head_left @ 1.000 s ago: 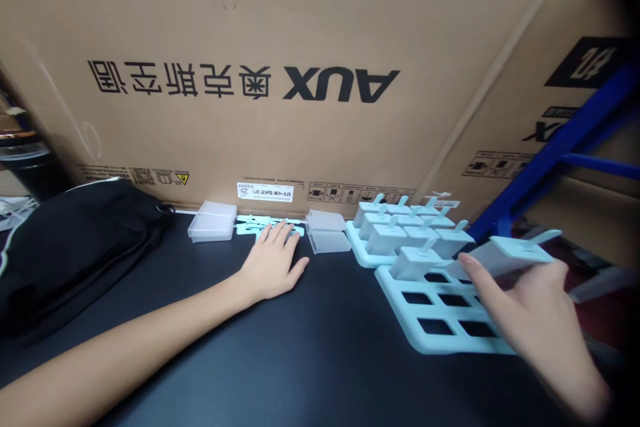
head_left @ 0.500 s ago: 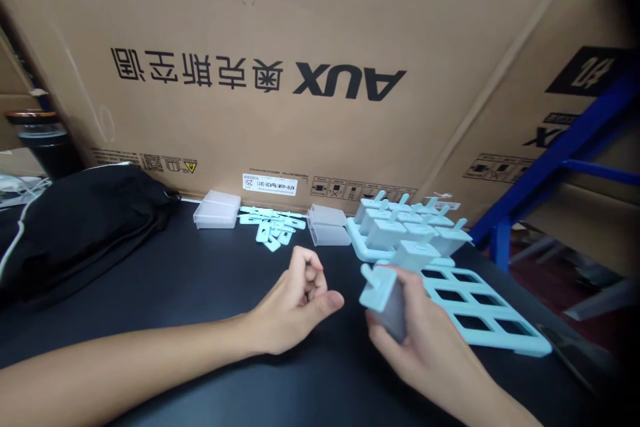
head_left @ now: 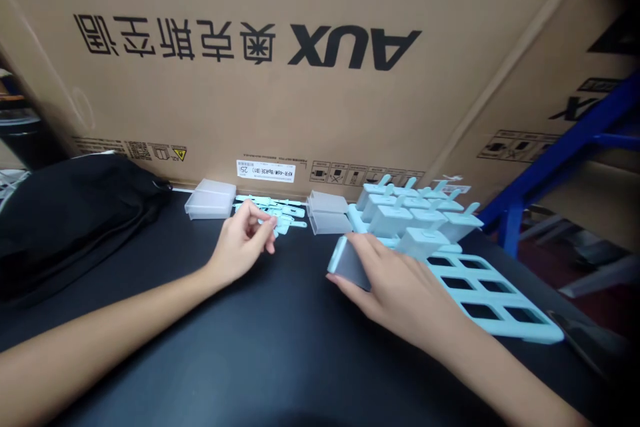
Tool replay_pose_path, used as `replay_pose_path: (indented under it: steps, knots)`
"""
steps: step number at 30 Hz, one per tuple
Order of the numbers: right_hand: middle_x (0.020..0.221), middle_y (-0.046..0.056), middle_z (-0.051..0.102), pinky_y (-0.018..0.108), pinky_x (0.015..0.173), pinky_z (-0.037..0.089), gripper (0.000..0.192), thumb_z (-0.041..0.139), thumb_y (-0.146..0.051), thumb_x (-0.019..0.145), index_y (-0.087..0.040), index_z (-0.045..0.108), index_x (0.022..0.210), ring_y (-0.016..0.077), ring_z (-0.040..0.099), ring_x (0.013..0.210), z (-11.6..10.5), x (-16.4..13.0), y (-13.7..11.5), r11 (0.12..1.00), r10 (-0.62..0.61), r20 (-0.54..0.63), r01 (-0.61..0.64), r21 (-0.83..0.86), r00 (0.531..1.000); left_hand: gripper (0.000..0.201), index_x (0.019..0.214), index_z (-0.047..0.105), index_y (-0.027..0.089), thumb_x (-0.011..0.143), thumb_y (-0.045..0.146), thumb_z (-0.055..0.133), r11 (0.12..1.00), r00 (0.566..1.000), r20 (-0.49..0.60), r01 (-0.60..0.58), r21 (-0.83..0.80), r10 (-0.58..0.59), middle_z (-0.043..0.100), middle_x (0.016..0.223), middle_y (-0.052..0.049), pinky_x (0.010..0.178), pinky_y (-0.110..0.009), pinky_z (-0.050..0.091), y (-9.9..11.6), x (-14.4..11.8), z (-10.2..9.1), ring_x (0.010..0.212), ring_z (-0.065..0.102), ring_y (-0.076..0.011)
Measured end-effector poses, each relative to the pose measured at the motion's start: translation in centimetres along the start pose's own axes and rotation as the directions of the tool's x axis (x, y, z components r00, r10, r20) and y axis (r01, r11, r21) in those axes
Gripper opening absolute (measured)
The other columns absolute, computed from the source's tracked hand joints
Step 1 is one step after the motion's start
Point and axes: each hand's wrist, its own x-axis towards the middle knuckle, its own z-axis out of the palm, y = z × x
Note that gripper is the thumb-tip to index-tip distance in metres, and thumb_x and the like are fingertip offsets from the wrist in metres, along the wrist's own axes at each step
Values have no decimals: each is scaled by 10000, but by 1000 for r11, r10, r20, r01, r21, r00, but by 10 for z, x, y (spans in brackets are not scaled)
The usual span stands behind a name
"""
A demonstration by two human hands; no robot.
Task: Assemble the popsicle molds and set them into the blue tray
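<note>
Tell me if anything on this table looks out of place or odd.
The big cardboard box behind the table stands upside down: its AUX lettering reads inverted. The loose pale-blue sticks lie scattered by the left hand, not slotted into moulds. Nothing looks spilled or broken.

Even, soft indoor light, faint shadows on the dark table [head_left: 280, 347]; corners darken, edges bend and blur.

The right hand [head_left: 400, 287] covers most of the popsicle mould cup [head_left: 345, 265] it grips. The black bag [head_left: 65, 213] and blue frame [head_left: 560, 153] run off the picture's edges.
</note>
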Motion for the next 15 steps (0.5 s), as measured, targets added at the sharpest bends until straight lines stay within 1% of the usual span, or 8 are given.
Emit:
replay_pose_path:
  steps: [2,3,5,8,10,11,13,15]
  knots:
    - [1137,140,629,367,653,483,400,395,-484,954,-176,436,1207,282,665,898,5,-9,9,1000,-15,-18,16,6,1000,164,879,441,213,956,330,525,968,992,52,-127,219,118,640,645,27,572,-238,460,-10,8,-11,572,633,-124]
    - [1146,141,627,370,680,487,399,405,-465,953,-175,426,1226,283,658,935,5,-12,11,999,-33,-15,34,17,999,153,883,444,213,961,329,509,935,986,82,-162,315,143,650,659,23,586,-247,460,-14,11,-14,580,635,-129]
    - [1123,127,637,364,676,480,400,409,-451,949,-181,411,1245,275,657,929,4,-15,9,997,-62,14,61,52,998,139,893,451,216,969,329,477,848,983,133,-174,500,124,652,668,24,564,-253,432,-18,14,-18,557,618,-136]
    - [991,87,672,341,591,430,363,384,-472,946,-198,435,1179,261,668,800,-5,-11,-4,995,-50,99,41,96,994,129,909,469,220,973,327,438,660,977,209,-180,730,35,656,689,18,526,-255,370,-17,16,-17,558,615,-159]
    - [900,71,680,331,555,385,329,377,-484,935,-205,466,1084,262,666,741,-12,-2,-12,997,-20,155,9,76,988,140,921,479,222,972,337,417,545,968,251,-202,814,-15,672,733,4,527,-264,358,-14,15,-15,619,642,-191]
    - [879,70,682,328,544,364,323,379,-491,927,-205,477,1043,265,666,728,-16,5,-15,999,3,173,-12,53,985,152,923,483,223,971,345,407,505,966,256,-205,838,-33,681,764,-3,530,-269,360,-12,15,-14,655,654,-205]
    - [876,76,692,323,532,337,341,385,-513,910,-203,491,1002,272,668,726,-24,26,-17,998,50,182,-54,13,982,174,926,488,224,968,362,390,453,968,245,-195,870,-54,694,836,-18,533,-279,369,-9,14,-13,710,667,-226]
    - [894,88,702,323,538,341,388,393,-542,891,-196,511,1024,281,673,748,-29,53,-16,998,63,165,-63,-4,984,188,934,492,226,967,367,372,419,972,225,-179,890,-64,695,889,-26,535,-287,377,-8,13,-12,737,671,-234]
